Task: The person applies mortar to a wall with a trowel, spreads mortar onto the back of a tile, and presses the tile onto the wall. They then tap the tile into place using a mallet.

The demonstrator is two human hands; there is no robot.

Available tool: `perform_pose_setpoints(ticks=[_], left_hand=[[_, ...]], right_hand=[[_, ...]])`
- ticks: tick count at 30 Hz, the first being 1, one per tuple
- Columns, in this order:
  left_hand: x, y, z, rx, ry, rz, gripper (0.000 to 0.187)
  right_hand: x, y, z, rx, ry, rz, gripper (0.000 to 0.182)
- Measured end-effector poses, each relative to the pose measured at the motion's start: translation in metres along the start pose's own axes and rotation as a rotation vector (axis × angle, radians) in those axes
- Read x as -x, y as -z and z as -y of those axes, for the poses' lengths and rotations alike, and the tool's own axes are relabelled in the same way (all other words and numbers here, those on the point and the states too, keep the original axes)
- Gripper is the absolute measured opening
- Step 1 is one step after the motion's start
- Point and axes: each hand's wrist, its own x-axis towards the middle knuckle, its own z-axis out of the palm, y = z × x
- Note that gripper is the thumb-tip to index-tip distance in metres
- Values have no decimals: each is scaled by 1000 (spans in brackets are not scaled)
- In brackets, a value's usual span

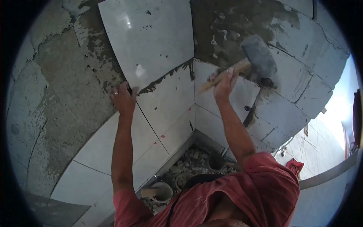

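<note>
A rubber mallet with a dark grey head (259,56) and a wooden handle is raised in front of the wall corner; my right hand (224,85) is closed round its handle. My left hand (124,99) is at the lower left corner of a large white tile (151,38), its fingers partly bent near the tile edge. Something small and dark shows between its thumb and fingers, too hidden to name. Grey mortar lines the joint (162,80) between this upper tile and the white tile (170,102) below.
Rough mortar-smeared wall (68,94) lies to the left, and grey blockwork (295,72) to the right. Rubble (191,157), a round bucket (163,192) and a dark hole (216,161) are below. A red cloth (295,166) lies at the lower right.
</note>
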Motion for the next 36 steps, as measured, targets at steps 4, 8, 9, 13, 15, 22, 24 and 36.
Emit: perform_pose_setpoints(ticks=[4, 8, 9, 13, 15, 22, 24, 36], left_hand=[[8, -1, 9, -12, -70, 64, 38], [6, 6, 7, -23, -167, 51, 31], [7, 6, 7, -7, -186, 64, 28], [5, 8, 5, -16, -214, 77, 20], [5, 8, 4, -28, -217, 77, 19], [7, 3, 5, -14, -182, 141, 19], [5, 2, 3, -15, -200, 93, 19], [7, 0, 4, -44, -173, 124, 26]], right_hand=[[-25, -66, -47, -104, 36, -161, 30], [-52, -69, -147, 305, -31, -50, 33], [-49, -77, -140, 414, -38, 13, 33], [-54, -86, -103, 102, -87, -91, 30], [-67, -84, -105, -69, -41, -159, 27], [-94, -95, -132, 560, 185, -19, 26], [-88, -101, -103, 84, -53, -20, 39], [-81, -97, -143, 545, 40, 231, 41]])
